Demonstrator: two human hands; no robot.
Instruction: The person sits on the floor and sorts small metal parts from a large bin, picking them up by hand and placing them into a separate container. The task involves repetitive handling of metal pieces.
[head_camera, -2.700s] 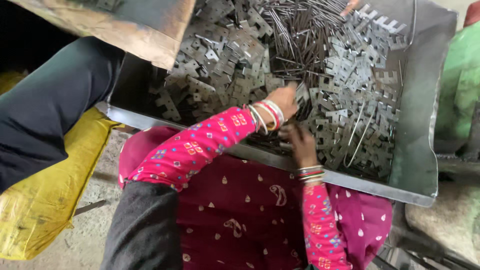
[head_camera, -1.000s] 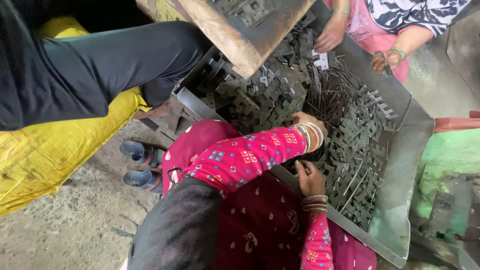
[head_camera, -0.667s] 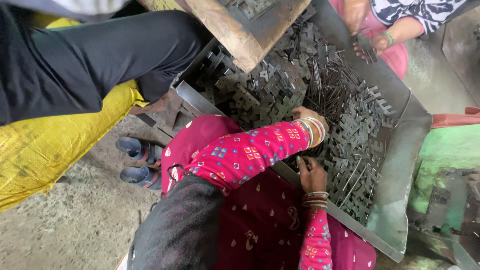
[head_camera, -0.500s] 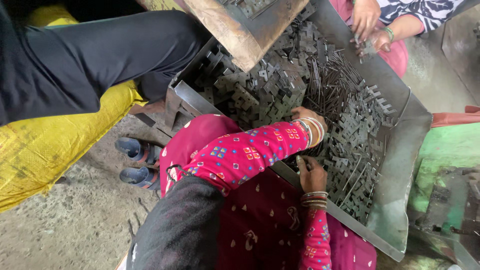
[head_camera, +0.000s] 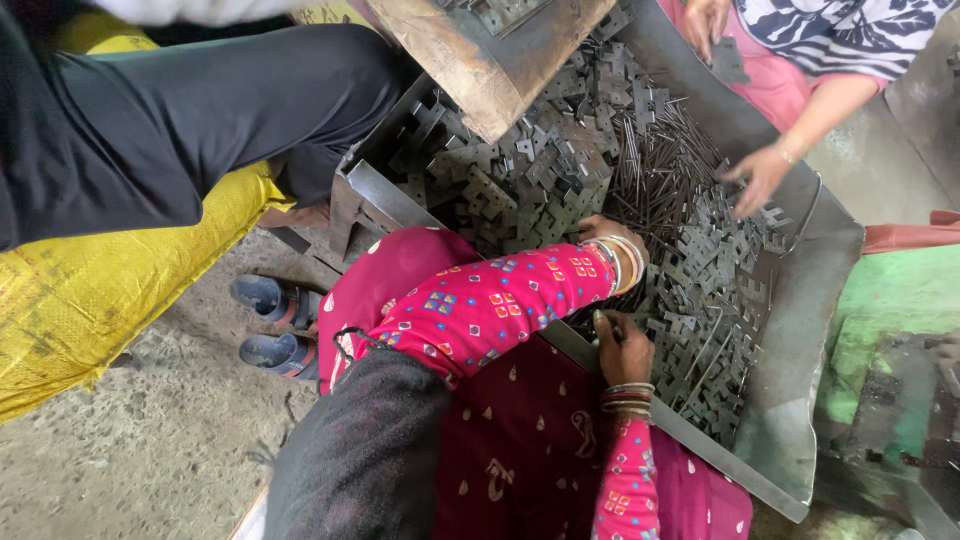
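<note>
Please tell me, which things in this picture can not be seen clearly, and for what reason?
Head view, the only one:
- Left hand: its fingers sink among the metal pieces, so any grasp is hidden.
- Right hand: fingers curl at the tray rim; whether it holds something cannot be told.
- Thin rods: too small and tangled to count.
- Rusty container: cut off by the top edge.
- Sandals: partly hidden by pink cloth.

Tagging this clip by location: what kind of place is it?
Likely a small metal-parts workshop, with sorting done at floor level: a big sheet-metal tray heaped with stamped metal pieces and thin rods, people seated around it, bare concrete floor.
</note>
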